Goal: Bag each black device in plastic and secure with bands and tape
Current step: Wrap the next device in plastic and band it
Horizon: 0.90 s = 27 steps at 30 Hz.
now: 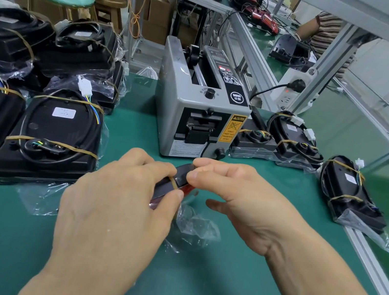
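Observation:
My left hand [117, 201] and my right hand [237, 193] hold one small black and red device [178, 178] between them, above the green table [190, 288]. A tan rubber band [174, 183] crosses the device beside my left thumb. My right thumb and forefinger pinch its far end. Crumpled clear plastic [193, 227] hangs under the device and rests on the table. My left hand hides most of the device's body.
A grey tape dispenser machine [194, 111] stands just beyond my hands. Bagged, banded black devices [55, 129] are stacked at the left, and more black devices [351, 189] lie at the right by the aluminium table edge [373, 270]. A person in a striped shirt [326, 30] works far back.

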Available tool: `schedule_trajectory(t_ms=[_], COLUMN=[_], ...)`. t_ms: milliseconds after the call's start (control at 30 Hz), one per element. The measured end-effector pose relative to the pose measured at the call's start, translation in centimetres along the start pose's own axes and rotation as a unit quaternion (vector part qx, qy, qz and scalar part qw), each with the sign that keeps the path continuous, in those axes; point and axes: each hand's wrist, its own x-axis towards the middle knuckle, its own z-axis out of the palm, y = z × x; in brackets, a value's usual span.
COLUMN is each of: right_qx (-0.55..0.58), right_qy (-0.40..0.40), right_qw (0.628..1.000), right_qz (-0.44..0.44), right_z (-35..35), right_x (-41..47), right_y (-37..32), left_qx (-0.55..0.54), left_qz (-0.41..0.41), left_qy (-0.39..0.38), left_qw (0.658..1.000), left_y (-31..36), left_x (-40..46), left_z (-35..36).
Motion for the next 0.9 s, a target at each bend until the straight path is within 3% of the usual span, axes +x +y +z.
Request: schedule_trajectory(t_ms=[300, 500, 900], right_qx=[-0.007, -0.025, -0.091], right_qy=[0.007, 0.004, 0.07], right_qw=[1.0, 0.997, 0.985], right_qz=[-0.029, -0.073, -0.128], right_z=[-0.1, -0.2, 0.0], right_x=[0.4, 0.5, 1.0], right_y=[0.3, 0.6, 1.9], left_qx=[0.005, -0.039, 0.043], left_qz=[-0.011, 0.028, 0.097], left_qy=[-0.003, -0.005, 0.021], left_qw=[1.0, 0.999, 0.994], left_y=[0.1, -0.2, -0.3], left_x=[0.1, -0.1, -0.3], left_z=[0.0, -0.3, 0.3])
